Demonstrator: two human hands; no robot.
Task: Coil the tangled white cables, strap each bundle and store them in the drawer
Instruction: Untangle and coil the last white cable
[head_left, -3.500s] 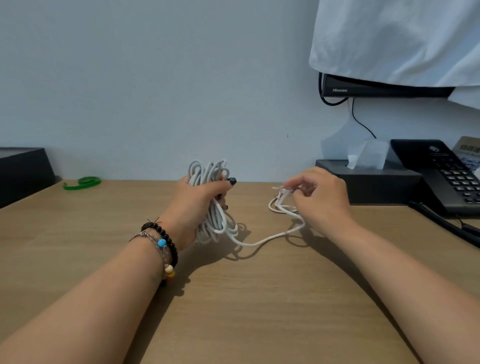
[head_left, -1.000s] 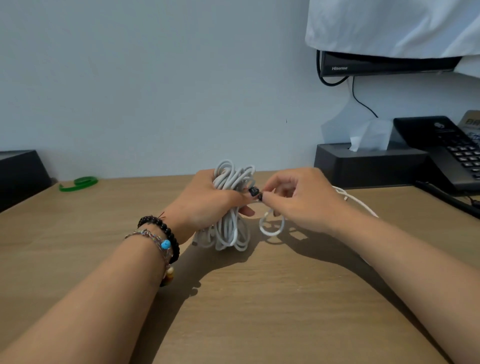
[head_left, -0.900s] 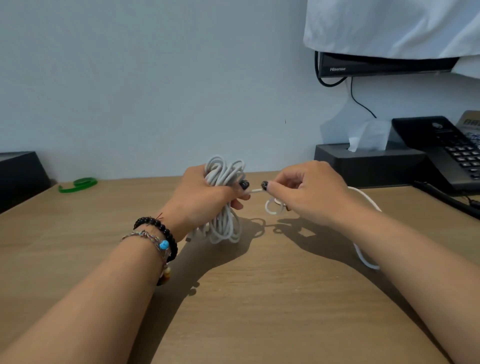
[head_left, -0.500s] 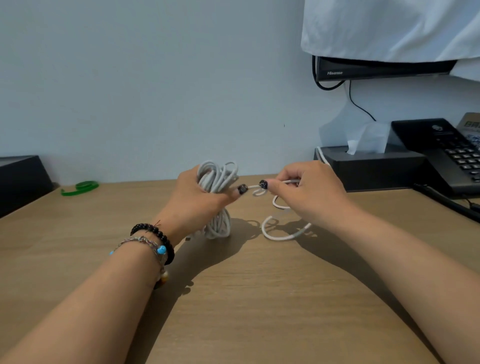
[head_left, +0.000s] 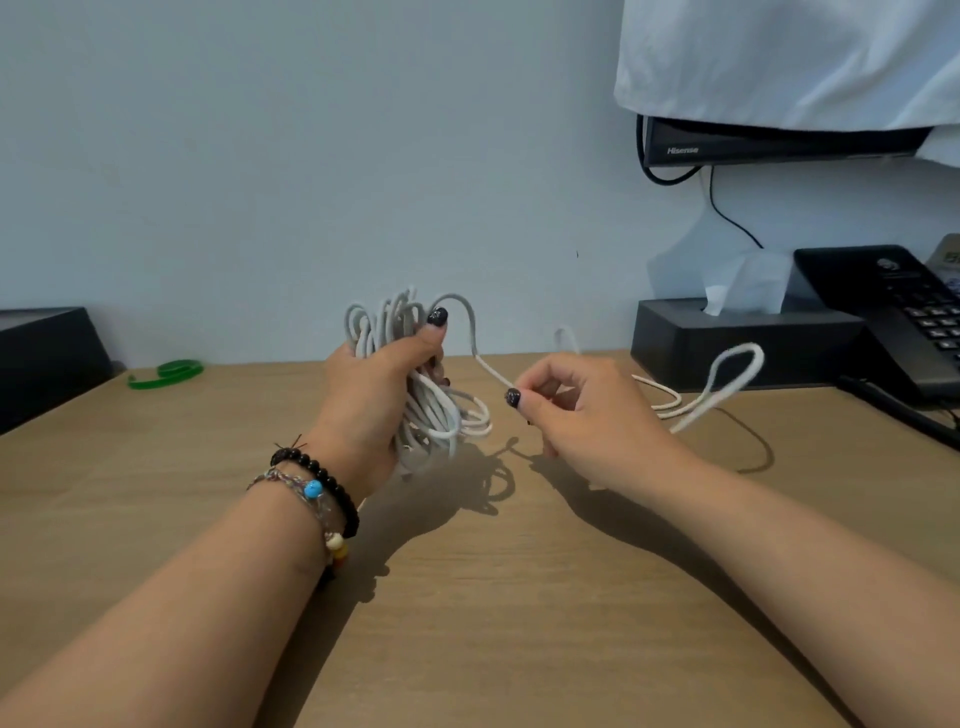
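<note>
A coil of white cable (head_left: 395, 332) stands upright in my left hand (head_left: 374, 395), whose fingers and thumb wrap round its middle just above the wooden desk (head_left: 467, 597). One strand arcs from the coil's top down to my right hand (head_left: 582, 421), which pinches it between thumb and forefinger. The loose tail (head_left: 727, 379) runs on to the right, lifted in a loop in front of the tissue box. A green strap (head_left: 166, 373) lies on the desk at the far left by the wall.
A black tissue box (head_left: 737, 338) and a black desk phone (head_left: 893, 317) stand at the back right, under a cloth-covered monitor (head_left: 779, 140). A black box (head_left: 41, 358) sits at the left edge. No drawer is in view.
My right hand has drawn away to the right, sliding along the strand. The loose tail now loops up at the right. My left hand has kept hold of the coil.
</note>
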